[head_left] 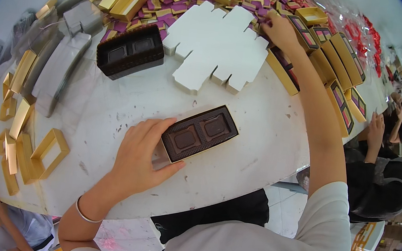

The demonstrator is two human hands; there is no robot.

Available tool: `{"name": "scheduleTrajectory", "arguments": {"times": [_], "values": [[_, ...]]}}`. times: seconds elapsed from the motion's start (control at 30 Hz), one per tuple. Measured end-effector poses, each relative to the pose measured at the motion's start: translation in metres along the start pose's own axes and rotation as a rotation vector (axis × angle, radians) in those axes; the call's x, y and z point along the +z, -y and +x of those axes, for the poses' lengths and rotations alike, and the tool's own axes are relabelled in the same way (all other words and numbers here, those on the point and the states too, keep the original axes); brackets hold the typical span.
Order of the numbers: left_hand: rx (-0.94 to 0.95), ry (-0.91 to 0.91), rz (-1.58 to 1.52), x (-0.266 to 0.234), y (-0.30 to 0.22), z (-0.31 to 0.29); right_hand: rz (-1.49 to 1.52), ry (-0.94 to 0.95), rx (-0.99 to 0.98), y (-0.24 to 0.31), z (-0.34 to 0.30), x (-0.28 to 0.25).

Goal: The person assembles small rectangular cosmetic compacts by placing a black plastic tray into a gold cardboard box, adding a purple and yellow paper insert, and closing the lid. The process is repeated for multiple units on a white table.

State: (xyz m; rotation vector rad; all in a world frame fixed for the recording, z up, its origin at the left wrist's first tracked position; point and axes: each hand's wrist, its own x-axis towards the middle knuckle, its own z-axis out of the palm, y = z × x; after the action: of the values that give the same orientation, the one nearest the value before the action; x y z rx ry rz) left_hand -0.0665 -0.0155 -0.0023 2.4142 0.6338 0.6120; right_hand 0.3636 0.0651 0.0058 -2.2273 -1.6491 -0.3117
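Observation:
My left hand (143, 151) grips the left end of a small gold box (206, 149), thumb on the near side and fingers along the far side. Inside the box sits a dark brown plastic tray (200, 133) with two square hollows. My right hand (279, 30) is stretched out to the far side of the table, at the edge of a heap of small purple-and-gold pieces (258, 0). Its fingers are curled downward; what is between them is hidden. Beside that forearm stand filled gold boxes (339, 60) with purple and gold pieces in them.
A stack of dark brown trays (130, 51) stands left of a stack of white cut card (217, 44). Empty gold boxes (50, 154) lie on the left, more along the back. Clear plastic pieces (61, 69) lie nearby. Other people (383, 170) sit at the right and lower left.

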Motion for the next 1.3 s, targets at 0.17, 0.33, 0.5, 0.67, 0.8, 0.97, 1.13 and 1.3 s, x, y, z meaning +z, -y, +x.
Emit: {"name": "scheduleTrajectory", "arguments": {"times": [0.17,0.33,0.5,0.67,0.8,0.97,1.13,1.3], "values": [[0.012,-0.042,0.008,0.004,-0.001,0.001,1.196,-0.195,0.254,0.036,-0.026,-0.034],[0.013,-0.051,0.015,0.002,-0.001,-0.002,1.422,0.216,0.195,0.125,-0.112,-0.079],[0.008,-0.032,-0.022,0.005,0.002,-0.001,1.331,0.648,0.084,0.154,-0.16,-0.085],[0.018,-0.024,-0.041,0.005,0.004,-0.002,0.88,0.707,-0.638,0.163,-0.143,-0.084],[-0.012,-0.042,-0.077,0.006,0.004,-0.002,0.743,0.554,-0.843,0.183,-0.149,-0.07],[-0.043,-0.01,-0.096,0.004,0.002,-0.003,0.697,0.389,-0.881,0.164,-0.167,-0.07],[-0.013,-0.027,-0.107,0.01,0.003,-0.004,0.952,0.517,-0.512,0.165,-0.183,-0.059],[-0.004,-0.011,-0.098,0.009,0.006,0.0,0.699,0.693,-0.598,0.18,-0.163,-0.063]]}}
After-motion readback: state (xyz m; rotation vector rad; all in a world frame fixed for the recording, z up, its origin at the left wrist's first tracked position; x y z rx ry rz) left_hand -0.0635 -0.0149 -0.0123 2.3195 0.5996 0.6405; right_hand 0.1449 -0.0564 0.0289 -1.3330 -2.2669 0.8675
